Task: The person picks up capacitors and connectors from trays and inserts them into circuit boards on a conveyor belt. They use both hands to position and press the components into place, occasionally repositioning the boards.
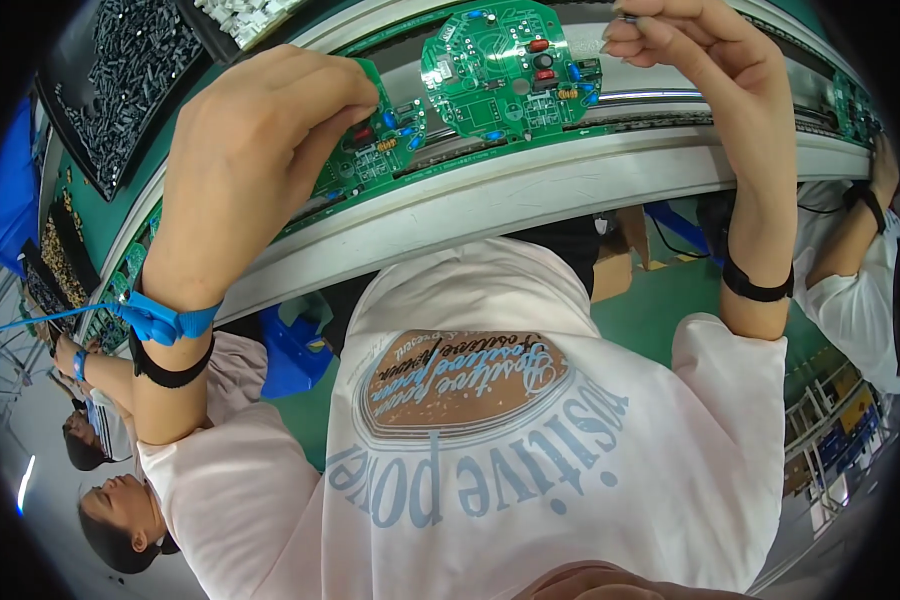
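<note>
A green circuit board (475, 85) with red, blue and black components lies on the conveyor rails in front of me. Left of it, a second green board (402, 158) is partly covered by my left hand (245, 150). That hand's fingers are bent and pressed together at the board's upper part; whatever they may hold is hidden. My right hand (735, 75) is raised to the right of the middle board, apart from it. Its thumb and fingertips pinch a small dark component (627, 18), too small to name more exactly. A blue wrist strap (170, 318) with a cord circles my left wrist.
At the upper left stands a black tray (88, 150) of small dark parts, beside a heap of white parts (245, 18). The pale conveyor rail (550, 180) crosses before me. More boards (850, 110) sit far right. Other people work on both sides; one person's arm (845, 240) is at right.
</note>
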{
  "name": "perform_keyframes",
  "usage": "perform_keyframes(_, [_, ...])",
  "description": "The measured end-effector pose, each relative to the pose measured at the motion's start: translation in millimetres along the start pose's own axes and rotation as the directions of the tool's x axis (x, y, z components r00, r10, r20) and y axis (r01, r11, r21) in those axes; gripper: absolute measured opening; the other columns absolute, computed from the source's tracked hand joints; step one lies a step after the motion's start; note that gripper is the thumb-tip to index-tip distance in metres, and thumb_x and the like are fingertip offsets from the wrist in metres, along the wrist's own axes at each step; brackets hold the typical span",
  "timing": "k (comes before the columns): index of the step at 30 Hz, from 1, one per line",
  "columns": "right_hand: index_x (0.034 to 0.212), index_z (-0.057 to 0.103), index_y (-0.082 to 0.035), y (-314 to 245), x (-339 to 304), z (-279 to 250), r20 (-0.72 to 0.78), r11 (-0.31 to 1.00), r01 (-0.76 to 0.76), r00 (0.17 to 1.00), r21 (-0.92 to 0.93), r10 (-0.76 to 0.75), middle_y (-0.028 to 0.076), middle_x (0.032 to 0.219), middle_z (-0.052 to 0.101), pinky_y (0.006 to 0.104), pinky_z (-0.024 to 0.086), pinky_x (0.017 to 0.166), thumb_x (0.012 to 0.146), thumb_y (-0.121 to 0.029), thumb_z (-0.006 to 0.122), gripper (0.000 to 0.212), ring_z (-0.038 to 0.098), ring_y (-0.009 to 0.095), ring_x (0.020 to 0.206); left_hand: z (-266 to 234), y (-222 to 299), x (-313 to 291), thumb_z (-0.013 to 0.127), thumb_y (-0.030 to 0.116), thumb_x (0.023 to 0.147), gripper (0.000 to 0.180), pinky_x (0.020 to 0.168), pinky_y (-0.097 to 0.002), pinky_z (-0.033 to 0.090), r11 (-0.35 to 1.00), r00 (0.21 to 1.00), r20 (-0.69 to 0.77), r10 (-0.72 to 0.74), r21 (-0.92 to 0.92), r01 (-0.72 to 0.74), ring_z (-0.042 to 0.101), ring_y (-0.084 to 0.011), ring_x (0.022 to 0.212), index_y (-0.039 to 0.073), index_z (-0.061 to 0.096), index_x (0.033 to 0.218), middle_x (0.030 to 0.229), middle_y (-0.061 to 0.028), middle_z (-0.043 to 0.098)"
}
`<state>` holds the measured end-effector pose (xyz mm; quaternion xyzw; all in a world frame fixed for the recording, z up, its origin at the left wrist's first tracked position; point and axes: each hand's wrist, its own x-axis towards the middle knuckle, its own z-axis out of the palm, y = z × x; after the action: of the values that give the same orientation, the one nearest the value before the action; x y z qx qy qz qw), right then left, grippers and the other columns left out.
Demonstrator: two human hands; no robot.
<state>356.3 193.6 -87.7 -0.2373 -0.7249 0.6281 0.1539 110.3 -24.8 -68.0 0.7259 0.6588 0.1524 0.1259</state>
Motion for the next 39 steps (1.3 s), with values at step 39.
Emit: perform_keyframes(39, [0.096, 0.074, -0.001, -39.7, 27.2, 23.4, 0.134, 0.825, -0.049, 0.98, -0.563, 0.15, 0.01, 0.092, 0.072, 0.0346, 0.054, 0.072, 0.085, 0.003, 0.076, 0.012, 0.068, 0.025, 0.086, -2.2, 12.5, 2.6, 0.074, 0.0, 0.085, 0.023, 0.078, -0.036, 0.056, 0.99, 0.999, 0.036, 0.025, 0.136, -0.029, 0.069, -0.0316, 0.093, 0.004, 0.072, 0.108, 0.106, -0.0098, 0.072])
